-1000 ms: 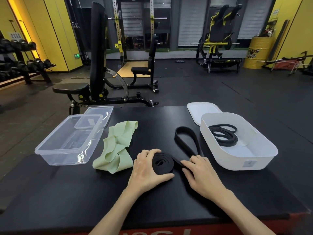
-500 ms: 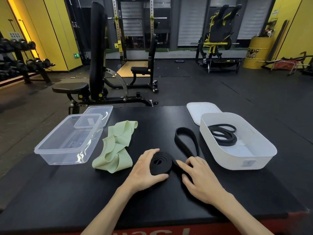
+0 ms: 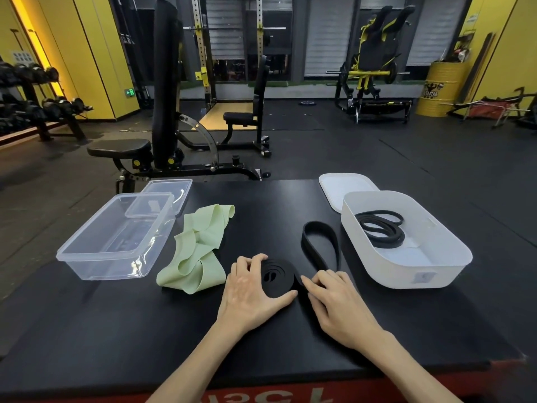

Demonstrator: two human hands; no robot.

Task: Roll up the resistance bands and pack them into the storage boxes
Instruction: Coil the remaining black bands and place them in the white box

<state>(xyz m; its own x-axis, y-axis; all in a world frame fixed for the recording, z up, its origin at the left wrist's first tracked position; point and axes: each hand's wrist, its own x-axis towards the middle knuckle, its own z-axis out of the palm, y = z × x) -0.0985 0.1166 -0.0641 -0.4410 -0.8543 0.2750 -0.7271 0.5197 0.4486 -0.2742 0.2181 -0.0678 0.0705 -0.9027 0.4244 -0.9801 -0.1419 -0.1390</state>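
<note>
A black resistance band [image 3: 277, 277] lies partly coiled flat on the black table [image 3: 116, 321]; its free loop [image 3: 321, 242] stretches toward the white box. My left hand [image 3: 250, 289] curls round the coil, thumb at its near edge. My right hand [image 3: 334, 301] presses fingertips on the band just right of the coil. A crumpled pale green band [image 3: 197, 251] lies left of the coil. The white storage box [image 3: 406, 274] at right holds a thin coiled black band [image 3: 380, 231]. A clear plastic box [image 3: 116, 239] stands at left.
The white lid [image 3: 337, 187] lies behind the white box, and a clear lid [image 3: 170, 189] behind the clear one. Beyond the table's far edge stand a weight bench [image 3: 145, 141], a rack and a yellow drum [image 3: 441, 88]. The near table edge is red.
The coil has turned and grown slightly as the free loop shortened. My right hand slid left toward the coil; my left hand shifted its fingers round it.
</note>
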